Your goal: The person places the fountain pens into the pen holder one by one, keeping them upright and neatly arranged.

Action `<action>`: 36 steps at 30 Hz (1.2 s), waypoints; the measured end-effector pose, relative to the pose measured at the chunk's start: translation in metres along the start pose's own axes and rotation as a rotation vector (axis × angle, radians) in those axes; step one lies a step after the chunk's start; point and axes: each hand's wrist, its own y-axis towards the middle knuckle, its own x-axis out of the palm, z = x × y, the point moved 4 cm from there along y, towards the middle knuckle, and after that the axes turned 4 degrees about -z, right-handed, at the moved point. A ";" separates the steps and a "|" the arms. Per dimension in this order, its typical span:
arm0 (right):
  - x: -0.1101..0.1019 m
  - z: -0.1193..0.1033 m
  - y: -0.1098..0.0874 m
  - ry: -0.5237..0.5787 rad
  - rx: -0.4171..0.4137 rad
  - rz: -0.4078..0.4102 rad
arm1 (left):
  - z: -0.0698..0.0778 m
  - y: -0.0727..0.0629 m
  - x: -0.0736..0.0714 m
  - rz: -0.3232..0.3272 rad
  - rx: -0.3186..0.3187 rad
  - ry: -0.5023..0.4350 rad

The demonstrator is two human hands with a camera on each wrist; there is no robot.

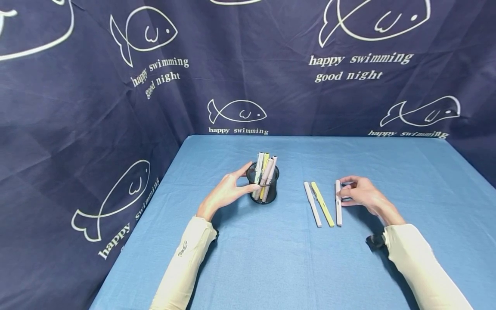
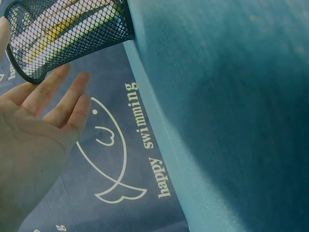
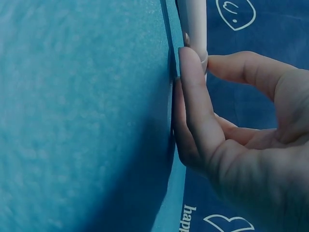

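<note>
My left hand [image 1: 229,188] holds a black mesh pen holder [image 1: 272,192] near its rim, thumb at the front and fingers behind. Several capped pens [image 1: 270,167] in white, yellow and pale pink stand in it, leaning right. Through the mesh wall [image 2: 96,36] the left wrist view shows their lower parts. Farther right, my right hand [image 1: 363,193] pinches a pale pink pen [image 1: 339,214] between thumb and fingertips, close over the cloth. In the right wrist view the thumb presses one side of this pen [image 3: 196,29] and the fingers the other.
Between the hands lie a second pale pink pen [image 1: 313,204] and a yellow pen [image 1: 322,204], nearly side by side. Blue cloth [image 1: 271,262] covers the table. A dark blue curtain [image 1: 286,94] with white fish prints hangs behind and along the left side.
</note>
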 end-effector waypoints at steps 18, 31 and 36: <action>-0.001 -0.002 0.000 0.098 -0.120 0.026 | 0.000 0.000 0.001 -0.002 -0.008 -0.006; 0.002 -0.011 -0.005 0.238 -0.285 0.070 | 0.002 -0.001 0.001 0.007 0.005 -0.001; 0.004 -0.015 -0.007 0.283 -0.355 0.079 | 0.003 -0.001 0.001 0.010 0.008 0.000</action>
